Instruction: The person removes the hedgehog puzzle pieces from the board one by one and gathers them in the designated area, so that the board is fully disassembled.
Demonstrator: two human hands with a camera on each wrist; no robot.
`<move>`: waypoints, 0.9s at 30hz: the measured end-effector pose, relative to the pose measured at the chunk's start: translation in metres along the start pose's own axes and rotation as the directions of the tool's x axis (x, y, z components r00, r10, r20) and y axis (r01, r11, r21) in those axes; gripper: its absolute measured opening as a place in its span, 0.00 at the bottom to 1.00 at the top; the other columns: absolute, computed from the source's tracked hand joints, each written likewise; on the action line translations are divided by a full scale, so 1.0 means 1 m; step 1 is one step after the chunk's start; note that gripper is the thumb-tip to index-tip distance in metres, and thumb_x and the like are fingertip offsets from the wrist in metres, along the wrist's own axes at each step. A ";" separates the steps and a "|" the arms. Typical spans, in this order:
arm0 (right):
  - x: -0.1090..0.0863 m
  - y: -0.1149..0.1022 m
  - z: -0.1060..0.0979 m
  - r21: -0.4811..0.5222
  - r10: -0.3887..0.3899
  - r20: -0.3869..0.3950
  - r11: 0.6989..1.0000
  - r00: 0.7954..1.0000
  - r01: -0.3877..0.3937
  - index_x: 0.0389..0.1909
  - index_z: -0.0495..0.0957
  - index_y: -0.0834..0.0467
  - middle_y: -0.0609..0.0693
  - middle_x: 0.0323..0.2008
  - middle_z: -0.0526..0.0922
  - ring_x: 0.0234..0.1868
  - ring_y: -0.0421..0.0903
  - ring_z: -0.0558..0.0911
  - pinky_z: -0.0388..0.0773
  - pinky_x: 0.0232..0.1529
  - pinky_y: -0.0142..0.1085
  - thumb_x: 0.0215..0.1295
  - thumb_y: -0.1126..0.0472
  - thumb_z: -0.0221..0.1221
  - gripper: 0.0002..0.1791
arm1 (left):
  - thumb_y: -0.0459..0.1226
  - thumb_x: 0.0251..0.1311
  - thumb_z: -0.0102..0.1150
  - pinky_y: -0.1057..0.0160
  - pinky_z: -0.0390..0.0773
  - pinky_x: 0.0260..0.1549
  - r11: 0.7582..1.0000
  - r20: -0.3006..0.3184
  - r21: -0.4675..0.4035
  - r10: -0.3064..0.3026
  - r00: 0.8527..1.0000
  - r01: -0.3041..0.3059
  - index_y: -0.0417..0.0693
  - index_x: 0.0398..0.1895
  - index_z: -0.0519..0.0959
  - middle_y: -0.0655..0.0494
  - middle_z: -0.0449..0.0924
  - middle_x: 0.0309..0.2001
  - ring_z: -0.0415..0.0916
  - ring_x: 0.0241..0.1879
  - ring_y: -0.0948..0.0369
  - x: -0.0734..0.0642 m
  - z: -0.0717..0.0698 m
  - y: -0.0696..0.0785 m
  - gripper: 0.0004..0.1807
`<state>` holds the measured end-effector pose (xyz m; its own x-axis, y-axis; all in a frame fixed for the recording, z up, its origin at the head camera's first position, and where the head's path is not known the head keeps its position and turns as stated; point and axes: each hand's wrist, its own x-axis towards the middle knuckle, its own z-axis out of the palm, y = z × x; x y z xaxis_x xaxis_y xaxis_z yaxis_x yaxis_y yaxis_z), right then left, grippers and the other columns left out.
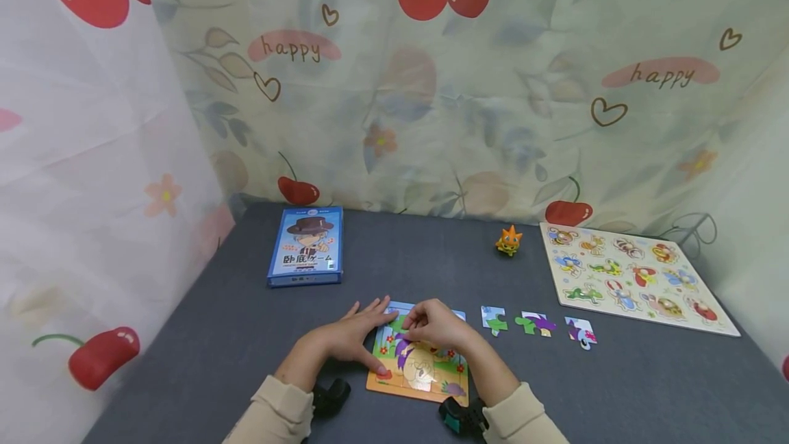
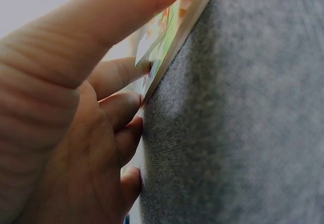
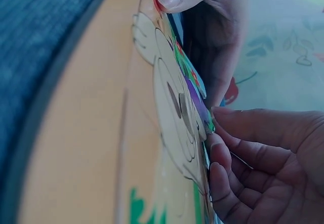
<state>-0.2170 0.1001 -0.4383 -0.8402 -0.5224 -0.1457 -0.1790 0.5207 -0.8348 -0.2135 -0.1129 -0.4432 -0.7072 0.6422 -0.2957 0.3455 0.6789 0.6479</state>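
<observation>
A jigsaw puzzle board [image 1: 394,390] with a cartoon picture and an orange lower edge lies on the dark table. My left hand [image 1: 353,336] rests along its left side, fingers spread at the upper left and thumb pressing near a red patch at the lower left. Over the upper middle of the board is my right hand [image 1: 436,325], its fingers curled. In the right wrist view its thumb and fingers pinch the edge of a purple and green puzzle piece [image 3: 196,93], which tilts up from the picture. The left wrist view shows the left fingertips [image 2: 132,100] at the board's edge.
Three loose puzzle pieces lie right of the board, the nearest a blue and green puzzle piece [image 1: 494,321]. Behind stand a blue game box [image 1: 308,245] at left and a small orange-topped figurine [image 1: 509,241]. An insect picture board [image 1: 635,276] lies at far right.
</observation>
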 end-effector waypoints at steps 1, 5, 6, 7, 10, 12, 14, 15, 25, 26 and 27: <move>0.000 0.000 0.000 0.003 0.003 0.000 1.000 1.000 -0.003 0.32 0.80 0.66 0.50 0.25 0.78 0.23 0.39 0.71 0.69 0.22 0.29 0.58 0.68 0.61 0.04 | 0.52 0.48 0.68 0.41 0.30 0.69 1.000 0.000 0.002 0.000 1.000 0.000 0.54 0.72 0.54 0.52 0.36 0.75 0.31 0.75 0.52 0.000 0.000 0.000 0.49; 0.001 0.002 0.000 0.008 0.009 -0.001 1.000 1.000 -0.009 0.33 0.80 0.66 0.49 0.25 0.79 0.24 0.39 0.72 0.70 0.24 0.29 0.58 0.68 0.61 0.04 | 0.52 0.48 0.68 0.41 0.30 0.69 1.000 -0.001 0.007 0.001 1.000 -0.001 0.53 0.72 0.54 0.52 0.36 0.75 0.31 0.75 0.52 0.000 0.000 0.001 0.49; 0.001 0.003 0.000 0.009 0.009 0.001 1.000 1.000 -0.009 0.33 0.80 0.65 0.49 0.26 0.79 0.24 0.40 0.72 0.71 0.24 0.29 0.58 0.68 0.61 0.04 | 0.52 0.48 0.68 0.41 0.30 0.69 1.000 -0.001 0.007 0.001 1.000 -0.001 0.53 0.72 0.54 0.52 0.37 0.75 0.31 0.75 0.52 0.000 0.000 0.001 0.49; 0.002 0.003 0.000 0.012 0.012 0.002 1.000 1.000 -0.012 0.33 0.80 0.65 0.49 0.26 0.79 0.24 0.40 0.72 0.71 0.24 0.30 0.58 0.68 0.61 0.04 | 0.52 0.47 0.68 0.41 0.30 0.69 1.000 0.000 0.006 0.000 1.000 0.000 0.53 0.72 0.54 0.52 0.37 0.75 0.31 0.75 0.52 0.000 0.000 0.001 0.49; 0.002 0.004 -0.001 0.025 0.016 0.005 1.000 1.000 -0.016 0.33 0.80 0.65 0.49 0.26 0.79 0.25 0.40 0.73 0.71 0.25 0.30 0.59 0.67 0.60 0.04 | 0.52 0.47 0.68 0.41 0.30 0.69 1.000 -0.001 0.003 -0.004 1.000 0.004 0.54 0.72 0.54 0.52 0.37 0.75 0.31 0.75 0.52 0.000 0.000 0.001 0.49; 0.002 0.005 -0.002 0.034 0.017 0.004 0.999 1.000 -0.017 0.33 0.80 0.65 0.49 0.26 0.79 0.25 0.41 0.73 0.71 0.24 0.31 0.59 0.67 0.60 0.04 | 0.52 0.47 0.68 0.42 0.29 0.69 1.000 -0.002 0.000 -0.003 1.000 0.003 0.54 0.72 0.54 0.52 0.37 0.75 0.31 0.75 0.52 0.001 0.000 0.000 0.49; 0.003 0.005 -0.002 0.045 0.017 0.002 0.999 1.000 -0.017 0.33 0.80 0.66 0.49 0.25 0.79 0.24 0.41 0.73 0.70 0.24 0.30 0.59 0.68 0.60 0.04 | 0.52 0.47 0.68 0.42 0.30 0.69 1.000 -0.002 0.004 -0.003 1.000 0.003 0.54 0.72 0.54 0.52 0.37 0.75 0.31 0.75 0.52 0.001 0.000 0.000 0.49; 0.003 0.005 -0.002 0.050 0.017 0.001 0.999 1.000 -0.017 0.33 0.80 0.66 0.49 0.25 0.79 0.24 0.41 0.72 0.70 0.23 0.30 0.59 0.68 0.60 0.04 | 0.52 0.47 0.68 0.41 0.30 0.69 1.000 -0.002 0.005 -0.003 1.000 0.003 0.54 0.72 0.54 0.52 0.37 0.75 0.31 0.75 0.52 0.001 0.000 0.000 0.49; 0.002 0.005 -0.001 0.041 0.012 0.007 0.999 1.000 -0.012 0.34 0.81 0.65 0.49 0.25 0.78 0.24 0.40 0.72 0.70 0.24 0.29 0.54 0.68 0.64 0.06 | 0.52 0.47 0.68 0.41 0.30 0.69 1.000 -0.004 0.002 -0.011 1.000 0.011 0.53 0.72 0.54 0.52 0.37 0.75 0.31 0.75 0.52 -0.001 0.000 0.002 0.50; 0.001 0.005 -0.001 0.029 0.008 0.017 1.000 1.000 -0.009 0.34 0.81 0.64 0.49 0.25 0.77 0.24 0.40 0.72 0.70 0.24 0.29 0.53 0.68 0.65 0.07 | 0.52 0.47 0.68 0.41 0.30 0.69 1.000 -0.003 0.001 -0.012 1.000 0.012 0.53 0.72 0.54 0.52 0.37 0.75 0.31 0.75 0.52 -0.001 0.000 0.002 0.50; 0.001 0.005 -0.001 0.017 0.006 0.028 1.000 1.000 -0.007 0.34 0.80 0.64 0.49 0.25 0.77 0.24 0.40 0.72 0.70 0.24 0.29 0.52 0.68 0.66 0.08 | 0.52 0.47 0.68 0.41 0.30 0.69 1.000 -0.003 0.001 -0.013 1.000 0.013 0.53 0.72 0.54 0.52 0.37 0.75 0.31 0.75 0.52 -0.001 0.000 0.002 0.49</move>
<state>-0.2195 0.1030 -0.4417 -0.8268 -0.5376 -0.1656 -0.1646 0.5127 -0.8426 -0.2121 -0.1122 -0.4421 -0.7134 0.6322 -0.3024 0.3366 0.6876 0.6433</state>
